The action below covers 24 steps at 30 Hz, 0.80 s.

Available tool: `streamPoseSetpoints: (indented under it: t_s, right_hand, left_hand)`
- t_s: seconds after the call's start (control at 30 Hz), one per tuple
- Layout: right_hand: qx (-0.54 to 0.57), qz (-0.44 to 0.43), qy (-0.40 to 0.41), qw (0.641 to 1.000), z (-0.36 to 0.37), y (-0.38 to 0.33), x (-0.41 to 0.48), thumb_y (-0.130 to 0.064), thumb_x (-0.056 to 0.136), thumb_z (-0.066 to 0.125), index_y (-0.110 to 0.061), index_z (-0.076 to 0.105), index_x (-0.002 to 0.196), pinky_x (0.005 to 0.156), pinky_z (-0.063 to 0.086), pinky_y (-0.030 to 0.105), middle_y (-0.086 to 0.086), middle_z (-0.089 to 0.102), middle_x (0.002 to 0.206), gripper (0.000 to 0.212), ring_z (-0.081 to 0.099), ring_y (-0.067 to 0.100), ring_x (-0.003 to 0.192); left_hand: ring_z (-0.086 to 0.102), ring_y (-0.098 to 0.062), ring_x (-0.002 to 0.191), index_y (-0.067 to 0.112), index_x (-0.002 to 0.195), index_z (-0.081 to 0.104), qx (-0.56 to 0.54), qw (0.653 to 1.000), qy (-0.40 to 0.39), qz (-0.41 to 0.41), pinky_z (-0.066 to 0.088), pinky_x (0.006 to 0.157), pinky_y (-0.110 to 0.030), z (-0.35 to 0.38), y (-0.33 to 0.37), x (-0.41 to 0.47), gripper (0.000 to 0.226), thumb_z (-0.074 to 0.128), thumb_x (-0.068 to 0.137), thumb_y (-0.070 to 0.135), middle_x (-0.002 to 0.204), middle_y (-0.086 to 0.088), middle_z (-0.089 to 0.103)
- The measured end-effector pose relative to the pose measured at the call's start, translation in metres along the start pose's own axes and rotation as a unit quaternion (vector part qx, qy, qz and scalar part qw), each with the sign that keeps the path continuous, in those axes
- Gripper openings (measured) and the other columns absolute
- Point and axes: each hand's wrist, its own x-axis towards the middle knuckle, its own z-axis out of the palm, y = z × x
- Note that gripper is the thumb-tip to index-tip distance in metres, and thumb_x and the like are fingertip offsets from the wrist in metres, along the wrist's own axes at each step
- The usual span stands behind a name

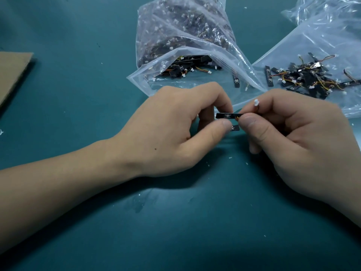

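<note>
A small black circuit strip [227, 116] is held between both hands just above the teal table [78, 94]. My left hand [172, 130] pinches its left end between thumb and fingers. My right hand [289, 133] pinches its right end, where thin wires lead up to a white connector [256, 102] that pokes out above the fingers. A second short black piece [235, 128] shows just under the strip, by my left thumb tip; whether either hand holds it is unclear.
An open clear plastic bag [187, 45] full of similar black strips with wires lies behind my hands. To the right, a loose pile of strips [304, 77] rests on another plastic bag [322, 36]. A cardboard sheet [11, 73] lies at the left edge.
</note>
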Motion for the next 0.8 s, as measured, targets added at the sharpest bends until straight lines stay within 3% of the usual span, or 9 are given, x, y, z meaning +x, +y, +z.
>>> streamPoseSetpoints:
  t_s: [0.2,0.37,0.5,0.67,0.8]
  right_hand:
    - [0.007,-0.011,-0.018,1.000,0.0004,-0.0009,0.0000,-0.039,0.098,0.059,-0.029,0.064,0.089,0.052,0.037,0.008,-0.009,0.068,0.064,0.014,0.057,0.008,0.049]
    - [-0.013,-0.015,-0.018,1.000,0.0000,-0.0012,0.0003,-0.036,0.099,0.061,-0.028,0.063,0.088,0.053,0.037,0.009,-0.012,0.069,0.066,0.014,0.059,0.009,0.052]
    - [-0.026,-0.023,-0.021,0.999,0.0002,-0.0014,0.0002,-0.027,0.099,0.064,-0.023,0.066,0.089,0.055,0.038,0.008,-0.011,0.069,0.067,0.012,0.062,0.008,0.054]
    - [0.030,-0.008,-0.019,0.999,0.0007,-0.0016,-0.0001,-0.040,0.094,0.064,-0.028,0.067,0.099,0.049,0.044,0.022,-0.003,0.067,0.067,0.013,0.059,0.017,0.052]
    - [0.010,-0.018,-0.027,0.999,-0.0007,-0.0015,0.0000,-0.037,0.096,0.062,-0.025,0.065,0.092,0.050,0.041,0.017,-0.005,0.067,0.067,0.013,0.057,0.016,0.050]
  left_hand:
    - [0.046,0.000,0.057,0.016,0.088,0.067,0.001,1.000,0.005,-0.004,0.034,0.056,-0.023,-0.0008,-0.0001,0.0009,0.011,0.063,0.096,0.021,0.061,0.019,0.047]
    - [0.042,-0.006,0.050,0.021,0.088,0.064,-0.001,1.000,-0.007,-0.009,0.030,0.053,-0.020,-0.0015,0.0012,0.0000,0.016,0.062,0.096,0.034,0.053,0.012,0.041]
    - [0.042,-0.012,0.052,0.019,0.084,0.063,0.004,1.000,0.001,-0.008,0.031,0.053,-0.022,-0.0014,0.0002,0.0001,0.016,0.061,0.097,0.027,0.053,0.007,0.044]
    - [0.041,-0.014,0.052,0.020,0.083,0.062,-0.030,0.999,0.007,-0.009,0.028,0.053,-0.018,-0.0012,0.0004,0.0005,0.015,0.063,0.098,0.025,0.054,0.004,0.045]
    - [0.042,-0.016,0.052,0.017,0.081,0.062,-0.026,1.000,-0.010,-0.008,0.029,0.052,-0.020,-0.0009,0.0007,0.0003,0.018,0.063,0.097,0.026,0.053,0.003,0.046]
